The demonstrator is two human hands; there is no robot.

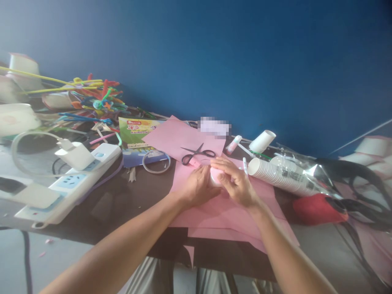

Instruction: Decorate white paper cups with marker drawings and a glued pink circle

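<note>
My left hand point(200, 185) is closed around the side of a small pink-and-white paper cup point(215, 176), low over the pink paper. From the other side my right hand point(235, 181) curls its fingers over the same cup, its thumb pressed against the pink surface. Much of the cup is hidden by the fingers. Just beyond the hands, black-handled scissors point(197, 153) lie with blades apart on pink paper sheets point(183, 141). A small pink piece point(194, 163) sits by the scissors' handle, close to my left hand.
A stack of white paper cups point(281, 175) lies on the right beside a red roll point(320, 209). On the left are a power strip point(72, 183), a tape ring point(156, 161) and piled pipe cleaners point(101, 96). A glue stick point(233, 144) lies near the blue wall point(245, 61).
</note>
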